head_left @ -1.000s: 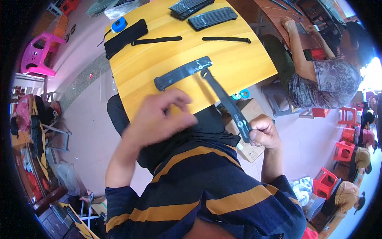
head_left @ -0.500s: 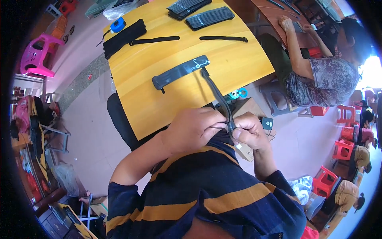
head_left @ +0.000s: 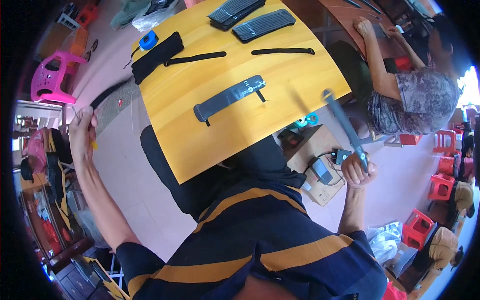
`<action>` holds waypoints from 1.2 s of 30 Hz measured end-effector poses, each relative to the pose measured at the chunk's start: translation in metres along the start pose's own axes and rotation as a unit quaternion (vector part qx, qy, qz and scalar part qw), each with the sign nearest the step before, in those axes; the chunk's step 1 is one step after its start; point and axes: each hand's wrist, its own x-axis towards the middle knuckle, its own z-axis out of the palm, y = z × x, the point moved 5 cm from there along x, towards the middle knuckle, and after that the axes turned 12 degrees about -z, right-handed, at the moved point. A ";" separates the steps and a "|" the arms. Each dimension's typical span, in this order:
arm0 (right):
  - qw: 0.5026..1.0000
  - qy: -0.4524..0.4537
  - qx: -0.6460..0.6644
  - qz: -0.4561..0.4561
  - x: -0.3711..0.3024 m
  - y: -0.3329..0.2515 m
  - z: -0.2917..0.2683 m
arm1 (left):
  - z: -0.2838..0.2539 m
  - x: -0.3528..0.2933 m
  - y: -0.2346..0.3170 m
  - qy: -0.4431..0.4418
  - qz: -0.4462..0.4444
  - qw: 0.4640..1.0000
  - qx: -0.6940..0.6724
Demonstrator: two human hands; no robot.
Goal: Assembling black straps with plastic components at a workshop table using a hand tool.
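My right hand (head_left: 359, 171) is raised at the right, its fingers wrapped round one end of a dark grey strap (head_left: 344, 124). The strap's other end points up past the table's right edge. My left hand (head_left: 82, 131) is stretched far out to the left, fingers pinched on a thin tool with a fine metal tip and a bit of yellow (head_left: 94, 145) below the palm. A dark curved band (head_left: 112, 91) runs beside this hand; I cannot tell whether it is held. A flat dark grey strap (head_left: 230, 98) with two small black tabs lies mid-table.
The yellow table (head_left: 185, 155) carries two thin black straps (head_left: 197, 58), a black bundle (head_left: 159, 56), a blue tape measure (head_left: 148, 40) and stacks of grey straps (head_left: 265, 25). A cardboard box (head_left: 320, 187) stands below right. Another person (head_left: 415, 97) works at the right. A pink chair (head_left: 52, 77) stands left.
My hands have parted from in front of my body. The left has swung far left with the thin tool; the right has moved right, carrying the strap.
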 end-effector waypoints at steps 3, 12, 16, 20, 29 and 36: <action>0.999 -0.003 -0.002 0.036 -0.012 0.017 -0.007 | 0.041 -0.033 0.023 -0.071 0.029 0.994 0.074; 0.965 -0.034 -0.054 0.256 -0.015 0.102 -0.005 | 0.252 -0.095 0.142 -0.312 0.235 0.913 0.118; 0.942 -0.010 -0.141 0.304 -0.030 0.108 -0.004 | 0.355 -0.117 0.184 -0.408 0.271 0.870 0.058; 0.946 -0.003 -0.126 0.298 -0.036 0.109 -0.002 | 0.435 -0.124 0.186 -0.470 0.171 0.866 -0.009; 0.951 0.004 -0.115 0.285 -0.040 0.099 -0.015 | 0.488 -0.075 0.077 -0.390 -0.082 0.915 -0.065; 0.944 0.015 -0.128 0.303 -0.035 0.099 -0.020 | 0.481 -0.039 0.058 -0.333 -0.072 0.939 0.046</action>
